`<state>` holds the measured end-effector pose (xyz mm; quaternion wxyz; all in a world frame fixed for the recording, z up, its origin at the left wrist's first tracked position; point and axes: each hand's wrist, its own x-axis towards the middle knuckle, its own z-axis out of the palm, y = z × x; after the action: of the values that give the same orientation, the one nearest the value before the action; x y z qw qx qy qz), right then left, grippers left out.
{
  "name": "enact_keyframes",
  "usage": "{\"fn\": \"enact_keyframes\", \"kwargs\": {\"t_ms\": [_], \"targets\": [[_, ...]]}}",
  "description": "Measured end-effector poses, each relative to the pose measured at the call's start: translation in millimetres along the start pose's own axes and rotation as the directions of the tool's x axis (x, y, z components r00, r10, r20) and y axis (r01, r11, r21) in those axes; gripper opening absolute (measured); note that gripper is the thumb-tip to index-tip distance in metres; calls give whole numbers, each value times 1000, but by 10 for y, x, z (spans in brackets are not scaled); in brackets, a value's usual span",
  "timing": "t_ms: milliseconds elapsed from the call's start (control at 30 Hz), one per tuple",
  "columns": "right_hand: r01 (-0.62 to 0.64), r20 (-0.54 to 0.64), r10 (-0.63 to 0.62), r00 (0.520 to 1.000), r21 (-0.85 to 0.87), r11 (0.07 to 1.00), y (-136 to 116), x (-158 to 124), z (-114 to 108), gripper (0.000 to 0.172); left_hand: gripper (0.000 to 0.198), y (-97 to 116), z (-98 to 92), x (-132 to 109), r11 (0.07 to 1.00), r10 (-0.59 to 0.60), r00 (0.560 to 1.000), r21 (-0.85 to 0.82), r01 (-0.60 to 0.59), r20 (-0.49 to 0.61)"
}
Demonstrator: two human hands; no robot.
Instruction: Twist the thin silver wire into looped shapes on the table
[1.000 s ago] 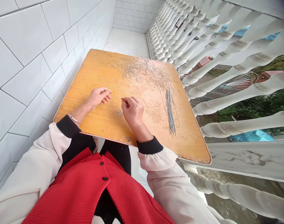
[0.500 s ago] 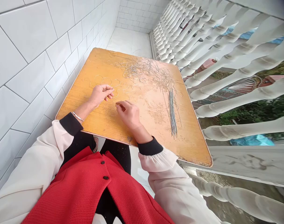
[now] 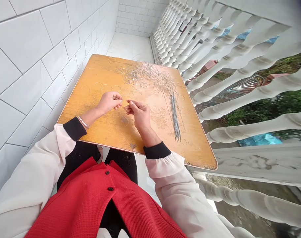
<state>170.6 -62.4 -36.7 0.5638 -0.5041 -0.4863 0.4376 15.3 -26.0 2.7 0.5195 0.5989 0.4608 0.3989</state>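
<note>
Left hand (image 3: 108, 102) and right hand (image 3: 138, 114) meet in close fingertip pinches above the wooden board (image 3: 76, 122), any wire held too fine to tell; wire tangle (image 3: 148, 74) lies upper centre

White tiled wall (image 3: 29, 56), white balustrade (image 3: 259, 162), blue sheet (image 3: 259, 140) outside.

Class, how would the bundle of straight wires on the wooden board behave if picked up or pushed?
The bundle of straight wires probably feels light, each strand being thin. The strands look fairly stiff. With no visible tie, they would likely slide apart and roll if pushed across the wooden board.
</note>
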Motion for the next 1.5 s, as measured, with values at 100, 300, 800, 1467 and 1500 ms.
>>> {"fn": "enact_keyframes", "kwargs": {"t_ms": [100,300,800,1467,1500], "targets": [[-30,-3,30,1000,27,999,-13,23,-39,38,18,-44,-3,52,998,28,1000,53,-28,13],[-51,-27,53,998,70,996,-46,13,-43,32,17,-107,-53,120,992,59,996,111,-67,70],[-112,-25,121,992,238,965,28,95,-99,28,27,-211,-18,40,983,-90,994,-153,97,57],[-130,19,129,992,142,981,-30,16,-15,33,3,-254,28,41,966,-1,999,-257,10,36],[-120,11,120,993,144,982,-29,17,-16,34,3,-257,23,44,966,-9,1000,-258,16,27]]}}
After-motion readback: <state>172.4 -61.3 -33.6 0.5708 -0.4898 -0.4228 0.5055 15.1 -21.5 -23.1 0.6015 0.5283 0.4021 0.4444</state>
